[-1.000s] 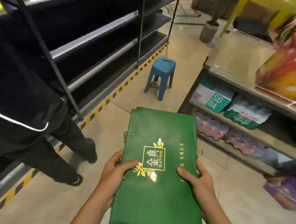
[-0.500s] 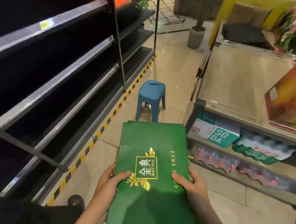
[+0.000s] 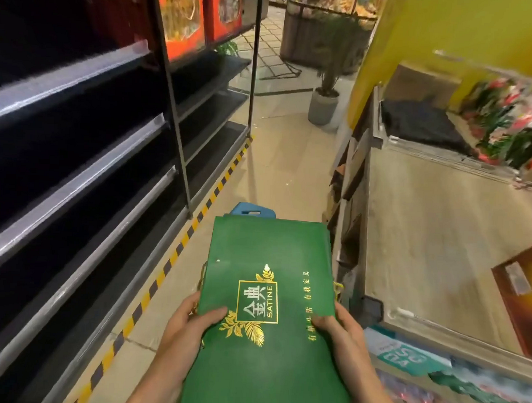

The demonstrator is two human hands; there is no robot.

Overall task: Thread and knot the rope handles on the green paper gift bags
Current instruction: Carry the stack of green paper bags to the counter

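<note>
A flat stack of green paper gift bags (image 3: 268, 254) with a gold logo lies level in front of me, low in the middle of the view. My left hand (image 3: 187, 326) grips its left edge, thumb on top. My right hand (image 3: 341, 331) grips the right edge the same way. Bits of gold rope handle (image 3: 338, 287) stick out at the right side of the stack, and more show at the left side by my left hand.
A blue stool (image 3: 252, 210) stands on the floor just past the bags, mostly hidden. Dark empty shelving (image 3: 76, 148) lines the left, edged by yellow-black floor tape. A wooden counter (image 3: 435, 241) with goods stands on the right. A potted plant (image 3: 324, 102) stands ahead.
The view has tilted up and moved forward along the aisle. The stool is now right behind the bags, and the person in dark clothes at left is out of view. Both hands keep their grip.
</note>
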